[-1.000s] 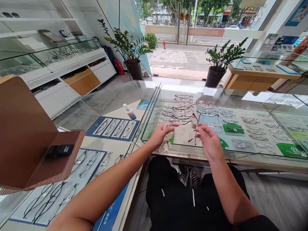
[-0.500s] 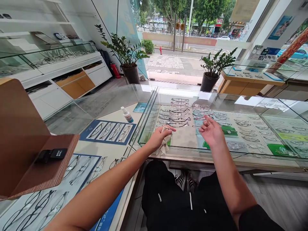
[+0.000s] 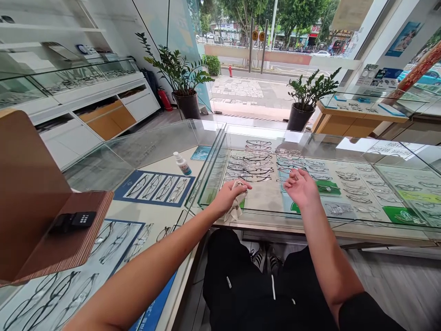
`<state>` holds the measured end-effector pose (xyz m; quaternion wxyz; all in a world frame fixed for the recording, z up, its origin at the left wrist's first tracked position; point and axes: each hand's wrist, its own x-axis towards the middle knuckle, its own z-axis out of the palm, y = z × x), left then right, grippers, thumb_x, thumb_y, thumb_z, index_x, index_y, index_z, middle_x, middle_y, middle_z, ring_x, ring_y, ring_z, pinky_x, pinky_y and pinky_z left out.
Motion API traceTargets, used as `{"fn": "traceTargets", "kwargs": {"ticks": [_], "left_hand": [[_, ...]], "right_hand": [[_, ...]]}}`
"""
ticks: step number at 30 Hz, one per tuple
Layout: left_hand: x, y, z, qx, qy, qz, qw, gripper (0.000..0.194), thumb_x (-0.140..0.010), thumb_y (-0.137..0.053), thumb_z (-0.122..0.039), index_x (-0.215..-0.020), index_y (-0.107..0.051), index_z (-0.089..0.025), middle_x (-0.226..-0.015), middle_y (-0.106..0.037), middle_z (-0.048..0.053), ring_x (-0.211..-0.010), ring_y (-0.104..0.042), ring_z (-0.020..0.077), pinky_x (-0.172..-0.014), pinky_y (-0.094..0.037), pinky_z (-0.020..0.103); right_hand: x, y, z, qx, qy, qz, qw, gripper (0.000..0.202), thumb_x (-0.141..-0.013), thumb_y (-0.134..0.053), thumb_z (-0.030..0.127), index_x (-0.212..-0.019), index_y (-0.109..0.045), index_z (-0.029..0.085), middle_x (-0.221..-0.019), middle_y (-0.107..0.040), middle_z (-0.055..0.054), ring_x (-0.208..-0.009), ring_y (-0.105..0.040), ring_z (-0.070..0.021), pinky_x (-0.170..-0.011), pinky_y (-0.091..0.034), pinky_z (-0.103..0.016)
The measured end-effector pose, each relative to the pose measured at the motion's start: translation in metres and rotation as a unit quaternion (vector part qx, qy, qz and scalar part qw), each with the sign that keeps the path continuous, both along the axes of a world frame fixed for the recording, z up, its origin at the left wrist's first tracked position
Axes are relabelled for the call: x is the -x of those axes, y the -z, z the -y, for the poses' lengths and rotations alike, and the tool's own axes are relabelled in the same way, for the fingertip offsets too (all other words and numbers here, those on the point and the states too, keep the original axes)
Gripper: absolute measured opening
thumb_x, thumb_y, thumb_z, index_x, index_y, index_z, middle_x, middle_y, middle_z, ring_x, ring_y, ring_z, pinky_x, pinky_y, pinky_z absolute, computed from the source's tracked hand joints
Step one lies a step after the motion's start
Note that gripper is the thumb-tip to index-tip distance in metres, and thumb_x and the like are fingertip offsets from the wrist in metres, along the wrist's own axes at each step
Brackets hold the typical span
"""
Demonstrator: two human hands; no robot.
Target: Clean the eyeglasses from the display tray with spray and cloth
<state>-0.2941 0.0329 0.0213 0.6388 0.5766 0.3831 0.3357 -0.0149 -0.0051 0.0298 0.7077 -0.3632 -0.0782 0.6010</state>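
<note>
My left hand [image 3: 229, 196] is closed on a crumpled beige cloth [image 3: 235, 209], which hangs down from the fingers over the front edge of the glass display case [image 3: 262, 212]. To its right, my right hand [image 3: 302, 187] is raised above the same case, palm turned up. Its fingers are loosely curled and a little apart, with nothing visible in them. Under the glass, rows of eyeglasses [image 3: 257, 159] lie beyond and between my hands. A white spray bottle [image 3: 182, 163] stands on the left-hand counter, apart from both hands.
At left, a brown folding stand [image 3: 69, 257] holds a small black device [image 3: 74, 221]. Blue display boards [image 3: 155, 187] bear more eyeglasses. Two potted plants [image 3: 188, 87] flank the glass door. A wooden display table [image 3: 358, 120] stands back right.
My right hand has shifted slightly, and its raised finger has curled inward. My left hand and the cloth stay almost in place.
</note>
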Motion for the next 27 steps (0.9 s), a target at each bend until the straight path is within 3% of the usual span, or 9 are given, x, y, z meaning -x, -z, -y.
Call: {"fn": "traceTargets", "kwargs": {"ticks": [15, 21, 27], "left_hand": [[0.001, 0.002, -0.002, -0.025, -0.003, -0.007, 1.000, 0.036, -0.084, -0.074, -0.050, -0.092, -0.078, -0.016, -0.070, -0.057, -0.001, -0.065, -0.046, 0.0129, -0.064, -0.035, 0.028], [0.000, 0.002, -0.001, -0.009, 0.009, 0.000, 1.000, 0.037, -0.084, -0.075, -0.052, -0.093, -0.076, -0.015, -0.069, -0.055, -0.001, -0.061, -0.045, 0.0124, -0.060, -0.033, 0.027], [0.000, 0.004, -0.001, 0.007, 0.009, 0.008, 1.000, 0.037, -0.084, -0.074, -0.051, -0.093, -0.077, -0.016, -0.065, -0.048, -0.003, -0.058, -0.042, 0.0120, -0.054, -0.029, 0.026]], "right_hand": [[0.000, -0.011, 0.014, 0.017, 0.010, -0.008, 1.000, 0.013, -0.088, -0.068, 0.019, -0.097, -0.060, 0.024, -0.088, -0.067, 0.000, -0.057, -0.049, -0.0106, -0.051, -0.049, -0.026], [-0.020, -0.031, -0.019, 0.011, 0.110, 0.055, 0.992, 0.006, -0.090, -0.063, 0.025, -0.094, -0.067, 0.025, -0.072, -0.063, 0.005, -0.068, -0.064, -0.0136, -0.087, -0.062, -0.042], [-0.026, -0.033, -0.059, 0.051, 0.143, 0.107, 0.983, 0.014, -0.092, -0.057, 0.022, -0.079, -0.063, 0.024, -0.075, -0.073, 0.004, -0.097, -0.076, -0.0171, -0.123, -0.045, -0.059]]}}
